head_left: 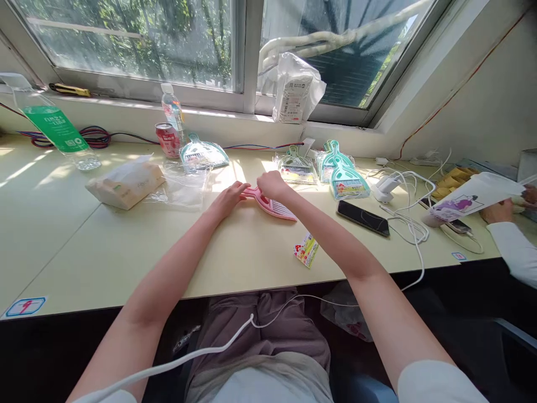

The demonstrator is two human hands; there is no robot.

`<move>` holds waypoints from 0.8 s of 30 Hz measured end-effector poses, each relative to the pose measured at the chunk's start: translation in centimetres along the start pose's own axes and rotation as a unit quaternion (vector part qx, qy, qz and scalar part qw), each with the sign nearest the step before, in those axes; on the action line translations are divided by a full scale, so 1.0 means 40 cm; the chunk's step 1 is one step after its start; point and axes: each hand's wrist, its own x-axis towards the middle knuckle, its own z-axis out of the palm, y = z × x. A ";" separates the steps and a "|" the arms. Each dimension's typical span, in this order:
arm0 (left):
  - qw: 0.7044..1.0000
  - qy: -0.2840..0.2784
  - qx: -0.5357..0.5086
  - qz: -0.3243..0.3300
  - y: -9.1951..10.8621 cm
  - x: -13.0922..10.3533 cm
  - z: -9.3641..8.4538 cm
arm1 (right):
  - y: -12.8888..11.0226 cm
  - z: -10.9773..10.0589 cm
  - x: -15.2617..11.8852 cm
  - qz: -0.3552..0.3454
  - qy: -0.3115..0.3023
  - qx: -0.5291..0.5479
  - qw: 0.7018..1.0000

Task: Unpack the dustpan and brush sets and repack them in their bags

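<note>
A small pink dustpan [279, 210] lies on the table in front of me, its handle pointing left. My left hand [230, 200] has its fingers closed on the end of that handle. Over the base of the handle, my right hand [271, 184] is curled into a fist against the pink piece; its fingertips are hidden, so what exactly they grip does not show. Just nearer to me, a yellow and red printed card [306, 250] lies beneath my right forearm. An opened clear plastic bag [188, 187] rests left of my left hand.
Bagged mint dustpan sets [348, 182] and a grey-green one [297, 167] lie behind my hands. A black phone [363, 218] and white cables [413, 226] are at right. Left stand a green-labelled bottle [59, 129], paper package [126, 182] and red can [168, 140]. A co-worker's hand [498, 212] shows far right.
</note>
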 end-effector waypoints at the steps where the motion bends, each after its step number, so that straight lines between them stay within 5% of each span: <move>1: 1.000 0.003 0.014 0.007 0.002 0.001 0.000 | -0.001 0.001 -0.001 -0.003 0.003 -0.003 1.000; 5: 0.993 0.042 0.091 0.064 0.023 0.007 -0.007 | -0.003 0.002 -0.009 -0.009 0.006 -0.001 1.000; 8: 0.990 0.013 0.109 0.094 0.036 0.011 -0.009 | 0.001 0.004 -0.012 -0.014 0.004 0.008 1.000; 16: 0.986 -0.035 0.155 0.044 0.058 0.014 -0.015 | 0.006 0.032 -0.014 0.000 0.028 0.030 0.999; 24: 0.988 -0.076 0.134 0.030 0.080 0.013 -0.036 | 0.025 0.092 -0.034 -0.005 0.070 0.185 0.980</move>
